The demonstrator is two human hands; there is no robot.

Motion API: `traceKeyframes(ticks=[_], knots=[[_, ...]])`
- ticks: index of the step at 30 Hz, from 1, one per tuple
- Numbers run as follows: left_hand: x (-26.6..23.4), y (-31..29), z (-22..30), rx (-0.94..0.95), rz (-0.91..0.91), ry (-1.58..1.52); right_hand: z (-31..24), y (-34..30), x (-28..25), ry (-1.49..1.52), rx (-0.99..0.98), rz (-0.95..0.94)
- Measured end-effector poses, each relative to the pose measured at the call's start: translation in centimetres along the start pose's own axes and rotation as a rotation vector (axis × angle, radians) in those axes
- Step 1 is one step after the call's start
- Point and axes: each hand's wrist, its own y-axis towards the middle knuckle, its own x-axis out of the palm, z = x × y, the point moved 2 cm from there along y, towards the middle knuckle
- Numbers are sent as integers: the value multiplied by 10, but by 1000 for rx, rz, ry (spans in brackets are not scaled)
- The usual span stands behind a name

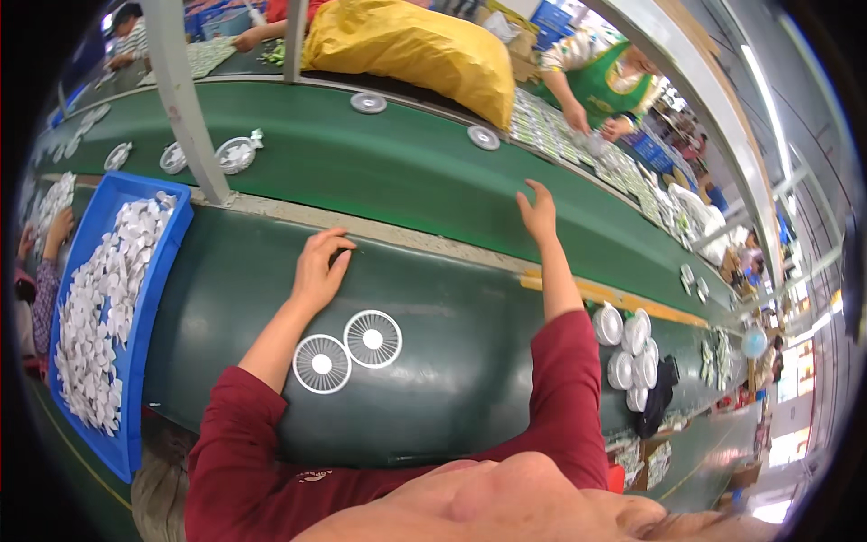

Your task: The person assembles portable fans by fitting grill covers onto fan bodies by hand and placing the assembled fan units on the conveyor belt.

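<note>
Two white round fan grilles with thin radial ribs, a left one and a right one, lie flat side by side on the dark green worktable. Beyond them, my left hand rests at the table's far edge, thumb apart from the loosely bent fingers, holding nothing. My right hand reaches out over the green conveyor belt, fingers spread and nothing in them. Farther along the belt lie a grey round disc and another grey disc.
A blue tray full of white plastic pieces stands at left. Round white parts are stacked at right beside a black cloth. A metal post rises by the belt. Across it are a yellow sack and a green-aproned co-worker.
</note>
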Motion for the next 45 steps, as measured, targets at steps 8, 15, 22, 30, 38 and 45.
traceKeyframes(ticks=[8,15,22,30,38,45], knots=[[1,2,7,-35,17,-39,18,134,160,-295,155,-175],[-1,8,5,-63,-1,-49,10,143,195,-494,219,-260],[-1,11,6,-37,-5,-12,-87,158,228,-380,66,-287],[1,5,8,-37,16,-58,-178,165,270,-348,-22,-383],[4,10,11,-2,-5,-30,-146,101,223,-81,-412,-276],[1,7,7,-22,18,-38,-192,-11,84,280,-409,-458]])
